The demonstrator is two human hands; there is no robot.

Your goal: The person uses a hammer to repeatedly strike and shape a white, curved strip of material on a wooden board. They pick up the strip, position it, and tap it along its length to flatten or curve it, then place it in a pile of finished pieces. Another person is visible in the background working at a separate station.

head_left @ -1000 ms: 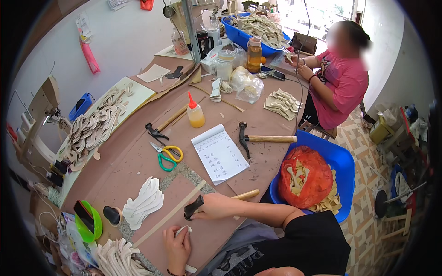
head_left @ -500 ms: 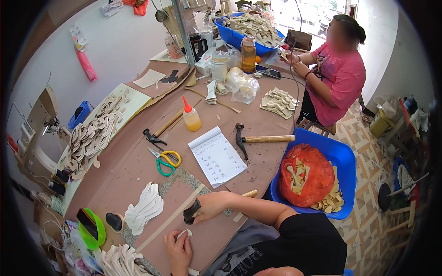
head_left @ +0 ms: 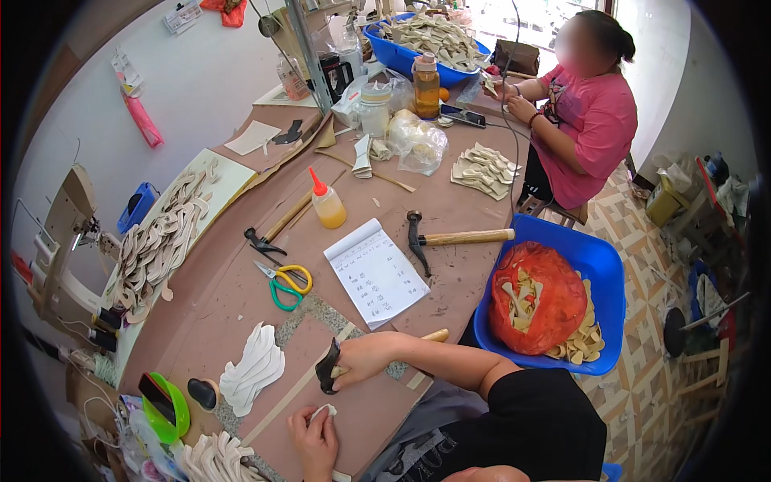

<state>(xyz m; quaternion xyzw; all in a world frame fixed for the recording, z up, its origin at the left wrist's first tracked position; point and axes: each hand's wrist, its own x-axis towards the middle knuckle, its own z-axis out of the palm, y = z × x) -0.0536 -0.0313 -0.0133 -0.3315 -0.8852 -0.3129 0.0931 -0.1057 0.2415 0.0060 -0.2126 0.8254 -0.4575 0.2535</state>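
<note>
My right hand [head_left: 368,359] is wrapped round the wooden handle of a hammer [head_left: 327,371]. The dark hammer head is over the work mat, and the handle's end sticks out behind my wrist. Closer to me, my left hand [head_left: 315,440] rests on the mat with its fingers closed on a small off-white piece [head_left: 328,410]; most of that piece is hidden by the fingers. A fan of white cut pieces [head_left: 253,369] lies to the left of the hammer, and a pile of curved off-white pieces [head_left: 215,459] is at the near left edge.
Beyond my hands lie scissors [head_left: 291,281], a notepad [head_left: 377,277], a glue bottle [head_left: 328,205] and two more hammers, one with its handle [head_left: 470,237] pointing right. A blue tub [head_left: 606,321] holding a red bag stands at right. A person in pink [head_left: 590,120] sits at the far right.
The hammer head has turned and dropped slightly in my right hand, now showing its long side. My left hand stays on the small piece. The whole view has shifted a little.
</note>
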